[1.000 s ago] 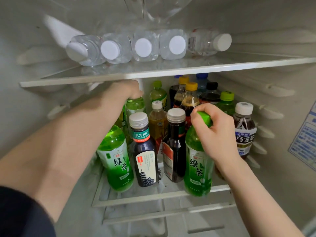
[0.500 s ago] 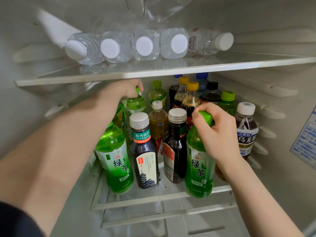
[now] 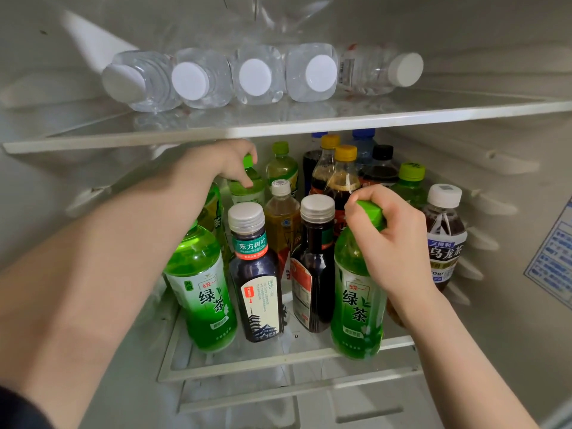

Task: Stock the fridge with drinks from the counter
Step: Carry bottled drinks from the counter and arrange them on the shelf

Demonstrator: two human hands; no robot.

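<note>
Inside the fridge, my right hand (image 3: 391, 239) grips the green cap and neck of a green tea bottle (image 3: 357, 305) standing at the front right of the lower glass shelf (image 3: 278, 357). My left hand (image 3: 221, 162) reaches further back under the upper shelf and holds the top of a small green-capped bottle (image 3: 247, 188). Its cap peeks out between my fingers. Another green tea bottle (image 3: 201, 289) stands at the front left, beside my left forearm.
Two dark tea bottles (image 3: 257, 283) (image 3: 314, 267) stand between the green ones. An oolong bottle (image 3: 444, 239) is at right, with cola and other drinks crowded behind. Several water bottles (image 3: 253, 75) lie on the upper shelf (image 3: 278, 125). A blue label (image 3: 554, 261) is on the right wall.
My left hand has loosened and drawn back slightly on the rear bottle, exposing its green cap. The right hand and its bottle have barely moved.
</note>
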